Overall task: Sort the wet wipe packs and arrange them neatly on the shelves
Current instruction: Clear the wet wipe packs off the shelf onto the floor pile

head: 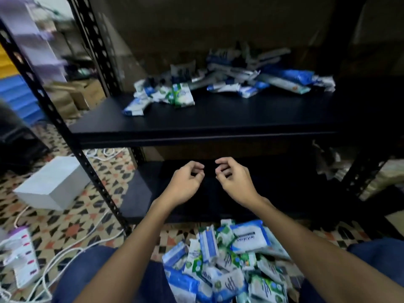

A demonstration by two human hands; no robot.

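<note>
Black metal shelving fills the head view, w/ two boards visible. Upper shelf (pixel 218 119) carries a loose, unsorted heap of wet wipe packs (pixel 229 79) toward its back and middle: blue-and-white ones mostly, a green-and-white pack (pixel 182 95) at the front left of the heap, another blue-white pack lying apart near the left edge. Lower shelf (pixel 140 193) is dark; no packs can be made out on its visible part.

Both arms reach fwd in front of the lower shelf. Left hand (pixel 185 182) and right hand (pixel 234 180) hover close together but apart, fingers loosely curled inward, thumbs near fingertips, nothing held in either.

Second pile of packs (pixel 227 263) sits on the floor below the forearms, between the person's knees in blue trousers, just in front of the rack; blue, white and green wrappers jumbled at all angles.

Patterned tile floor (pixel 72 226) to the left, w/ a white box (pixel 52 182) beside the rack's perforated upright (pixel 65 132), plus a white power strip (pixel 21 254) and white cables near the bottom-left corner. Left edge bkgd is blurred.
</note>
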